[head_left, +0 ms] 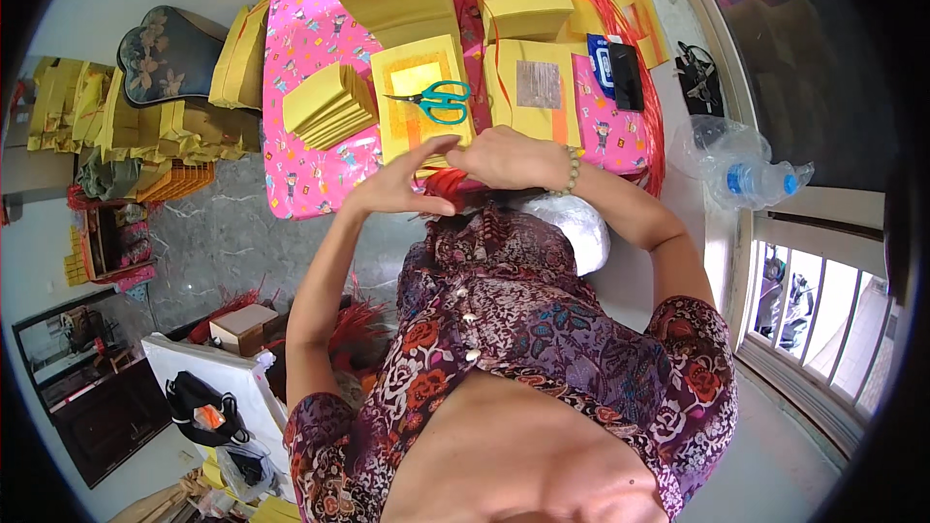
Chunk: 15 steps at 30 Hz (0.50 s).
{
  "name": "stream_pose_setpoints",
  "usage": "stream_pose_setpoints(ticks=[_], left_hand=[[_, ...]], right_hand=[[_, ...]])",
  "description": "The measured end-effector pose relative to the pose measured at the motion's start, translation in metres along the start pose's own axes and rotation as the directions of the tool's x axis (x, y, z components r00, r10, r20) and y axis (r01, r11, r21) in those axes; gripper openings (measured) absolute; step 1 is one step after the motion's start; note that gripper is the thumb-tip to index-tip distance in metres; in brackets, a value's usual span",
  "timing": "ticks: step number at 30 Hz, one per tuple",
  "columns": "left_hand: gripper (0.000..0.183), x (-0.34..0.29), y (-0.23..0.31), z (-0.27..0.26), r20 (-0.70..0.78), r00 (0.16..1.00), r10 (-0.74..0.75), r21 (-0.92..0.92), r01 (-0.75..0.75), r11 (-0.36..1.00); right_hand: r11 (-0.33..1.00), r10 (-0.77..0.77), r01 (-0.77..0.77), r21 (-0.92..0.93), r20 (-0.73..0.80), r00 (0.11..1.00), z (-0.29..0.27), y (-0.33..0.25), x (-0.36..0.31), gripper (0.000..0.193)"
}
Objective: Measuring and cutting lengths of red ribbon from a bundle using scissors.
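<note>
My left hand [399, 186] curves at the table's near edge, thumb and fingers apart, with nothing seen gripped. Beside it my right hand [504, 157], a beaded bracelet at its wrist, is closed with knuckles up; what its fingers hold is hidden. Red strings [448, 180] show below the right hand, between the two hands. Just beyond them lies a stack of yellow paper [395, 77] with an orange printed square. Teal-handled scissors [444, 103] rest on top of it, blades pointing left.
The pink patterned tablecloth [334, 179] carries a fanned yellow paper stack [329, 108], taller yellow stacks [387, 0], a silver-squared stack [533, 77], a black phone [628, 77] and a blue packet [600, 63]. Long red strands [654, 145] hang off the right side. A bagged bottle [751, 177] stands right.
</note>
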<state>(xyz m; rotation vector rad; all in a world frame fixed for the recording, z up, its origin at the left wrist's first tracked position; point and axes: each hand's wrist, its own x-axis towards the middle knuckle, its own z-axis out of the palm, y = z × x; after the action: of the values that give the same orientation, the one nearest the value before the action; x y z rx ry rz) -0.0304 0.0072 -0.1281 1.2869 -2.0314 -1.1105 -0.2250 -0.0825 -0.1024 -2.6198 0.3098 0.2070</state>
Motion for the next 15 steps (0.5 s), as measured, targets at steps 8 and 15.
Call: stream_pose_setpoints(ticks=[8, 15], left_hand=[[0.022, 0.011, 0.006, 0.006, 0.486, 0.855, -0.178, -0.564, 0.463, 0.684], [0.028, 0.018, 0.026, -0.001, 0.474, 0.856, -0.204, -0.546, 0.468, 0.695]], right_hand=[[0.984, -0.122, 0.120, 0.134, 0.004, 0.993, -0.010, 0.016, -0.003, 0.029], [0.609, 0.213, 0.352, 0.710, -0.575, 0.790, -0.027, 0.029, 0.021, 0.021]])
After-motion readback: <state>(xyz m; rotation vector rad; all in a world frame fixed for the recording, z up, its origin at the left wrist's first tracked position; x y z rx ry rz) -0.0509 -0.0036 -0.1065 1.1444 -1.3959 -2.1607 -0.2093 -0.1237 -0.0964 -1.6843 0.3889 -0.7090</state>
